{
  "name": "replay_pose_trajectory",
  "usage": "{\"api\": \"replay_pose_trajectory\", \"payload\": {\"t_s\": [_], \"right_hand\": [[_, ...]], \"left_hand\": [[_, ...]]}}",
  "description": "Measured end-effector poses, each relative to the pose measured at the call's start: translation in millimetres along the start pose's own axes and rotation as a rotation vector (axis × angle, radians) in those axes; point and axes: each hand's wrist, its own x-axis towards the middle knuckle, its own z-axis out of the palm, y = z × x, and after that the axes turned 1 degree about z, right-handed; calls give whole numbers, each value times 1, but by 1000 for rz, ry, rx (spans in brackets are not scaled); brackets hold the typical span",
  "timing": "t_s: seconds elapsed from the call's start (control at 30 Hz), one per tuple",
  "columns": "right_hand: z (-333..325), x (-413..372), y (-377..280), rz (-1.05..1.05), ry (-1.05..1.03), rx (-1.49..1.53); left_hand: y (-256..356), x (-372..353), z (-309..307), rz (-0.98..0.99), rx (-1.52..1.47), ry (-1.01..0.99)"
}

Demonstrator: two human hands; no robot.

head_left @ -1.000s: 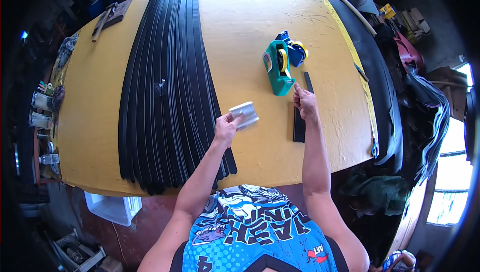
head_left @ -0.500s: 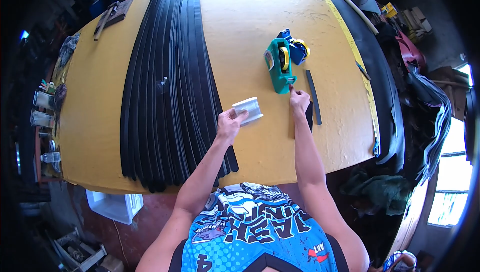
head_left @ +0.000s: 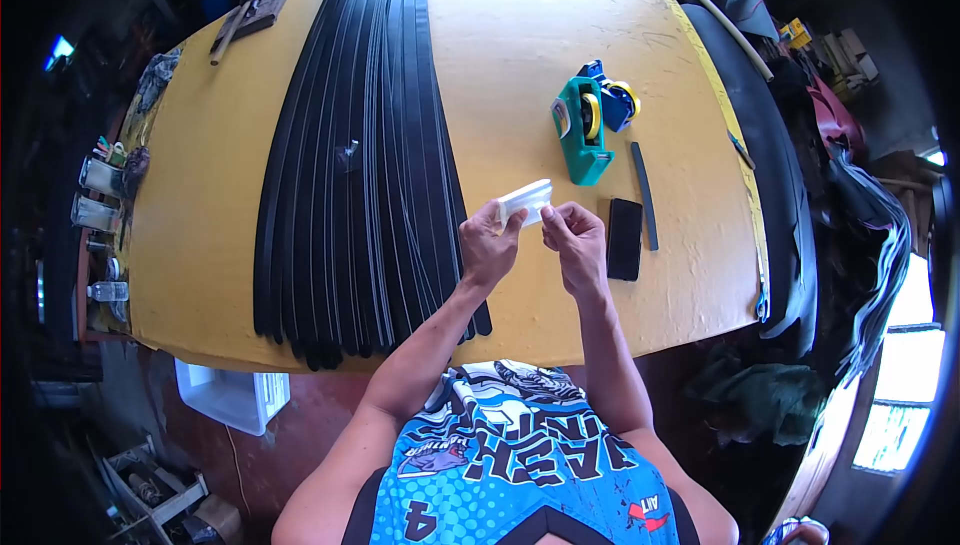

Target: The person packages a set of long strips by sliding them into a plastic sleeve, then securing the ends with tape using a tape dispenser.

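A small clear plastic packet (head_left: 524, 201) with whitish edges is held in front of me, above the yellow tabletop. My left hand (head_left: 488, 245) is closed on its left end, thumb on the near face. At the packet's right edge, my right hand (head_left: 578, 240) is closed in a pinch; what lies between its fingertips is too small to make out. Beyond the hands stands a green tape dispenser (head_left: 582, 150) with a yellow-cored roll. Right beside it is a blue tape dispenser (head_left: 612, 95), also with a yellow-cored roll.
Long black strips (head_left: 350, 175) lie side by side across the table (head_left: 200, 205). A black phone (head_left: 625, 238) and a narrow dark bar (head_left: 645, 195) rest right of my hands. Black sheets (head_left: 780, 245) hang along the right edge. A white bin (head_left: 230, 400) stands below the table's front left.
My right hand has left the front of the green dispenser and come left and nearer, to the packet. The left hand has brought the packet slightly right and up. The phone now shows fully.
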Motion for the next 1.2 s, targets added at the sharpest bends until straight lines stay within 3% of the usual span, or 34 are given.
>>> {"api": "replay_pose_trajectory", "payload": {"t_s": [0.23, 0.4, 0.67, 0.97, 1.2], "right_hand": [[9, 0, -4, -49, -66, 206], [5, 0, 5, 65, -14, 84], [11, -2, 2, 60, 125, -140], [13, -1, -2, 164, 220, -322], [4, 4, 8, 281, 198, -397]], "left_hand": [[14, -7, -7, -46, 72, -25], [13, -9, -3, 22, 81, 23], [24, -12, -2, 116, 121, 45], [20, -8, -8, 513, 373, 100], [14, 14, -24, 794, 487, -27]]}}
